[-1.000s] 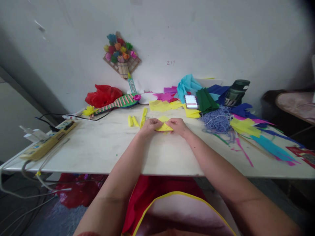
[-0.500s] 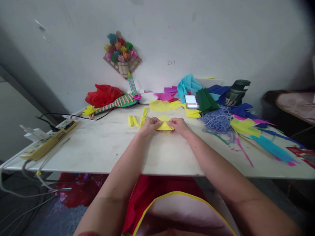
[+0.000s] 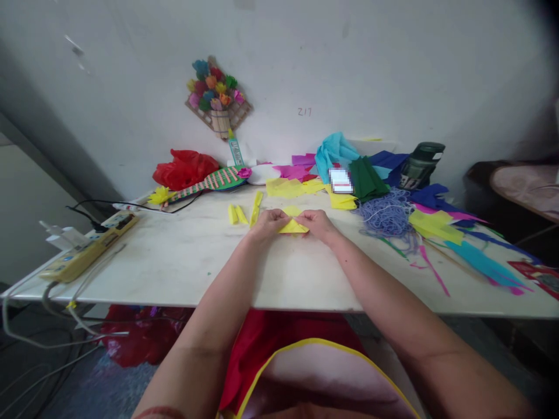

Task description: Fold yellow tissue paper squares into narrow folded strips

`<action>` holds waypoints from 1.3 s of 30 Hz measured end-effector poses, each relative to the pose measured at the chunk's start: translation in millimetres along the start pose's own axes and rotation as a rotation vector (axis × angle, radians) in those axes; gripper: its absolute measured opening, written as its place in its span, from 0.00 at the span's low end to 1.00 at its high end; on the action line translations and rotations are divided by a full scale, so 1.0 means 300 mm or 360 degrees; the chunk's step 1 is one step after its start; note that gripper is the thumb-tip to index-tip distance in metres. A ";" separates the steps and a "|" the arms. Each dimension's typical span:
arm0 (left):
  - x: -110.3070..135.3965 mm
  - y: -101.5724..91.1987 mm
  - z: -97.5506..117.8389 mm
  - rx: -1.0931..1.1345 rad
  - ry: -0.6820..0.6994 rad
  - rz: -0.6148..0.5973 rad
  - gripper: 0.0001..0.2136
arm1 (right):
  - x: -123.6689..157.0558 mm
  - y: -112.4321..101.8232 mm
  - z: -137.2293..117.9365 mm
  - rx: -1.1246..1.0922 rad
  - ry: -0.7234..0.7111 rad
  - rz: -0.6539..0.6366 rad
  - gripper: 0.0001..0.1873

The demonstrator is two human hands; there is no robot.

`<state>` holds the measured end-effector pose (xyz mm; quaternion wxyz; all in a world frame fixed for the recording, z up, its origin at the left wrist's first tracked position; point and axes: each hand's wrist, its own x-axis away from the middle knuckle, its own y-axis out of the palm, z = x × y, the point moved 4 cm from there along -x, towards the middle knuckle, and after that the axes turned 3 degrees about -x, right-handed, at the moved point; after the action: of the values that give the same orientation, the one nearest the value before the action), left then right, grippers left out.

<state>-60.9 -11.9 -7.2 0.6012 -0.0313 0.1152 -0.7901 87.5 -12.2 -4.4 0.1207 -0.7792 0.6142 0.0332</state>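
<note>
Both my left hand (image 3: 269,224) and my right hand (image 3: 318,223) pinch a folded piece of yellow crepe paper (image 3: 293,227) just above the table's middle. Its near edge lies across between my fingertips, and part of it is hidden behind them. Left of my left hand are several small folded yellow paper strips (image 3: 255,208). Beyond my hands a flat yellow paper sheet (image 3: 283,187) rests on the table.
A yellow power strip (image 3: 89,247) with plugs and cables sits on the left. A lute-shaped craft (image 3: 218,180) and red plastic bag (image 3: 186,167) lie behind. On the right are tangled purple yarn (image 3: 384,214), coloured papers, a phone (image 3: 340,180) and a dark bottle (image 3: 423,166).
My thumbs have drawn slightly closer together on the yellow paper, which is still held in both hands. The view has shifted a little.
</note>
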 end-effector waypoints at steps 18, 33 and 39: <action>-0.011 -0.036 -0.018 0.0006 -0.0088 0.0223 0.19 | -0.008 -0.017 -0.002 -0.0059 0.0031 0.0098 0.15; -0.013 -0.011 -0.035 0.0204 -0.0103 -0.0052 0.18 | -0.009 -0.027 -0.007 -0.0185 0.0004 0.0090 0.17; -0.015 -0.019 -0.031 0.0218 -0.0073 0.0008 0.17 | -0.010 -0.031 0.012 -0.0446 0.0121 0.0009 0.20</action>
<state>-66.6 -4.7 -14.5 0.6065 -0.0079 0.0471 -0.7936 96.1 -6.7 -6.0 -0.0126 -0.7874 0.6098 0.0893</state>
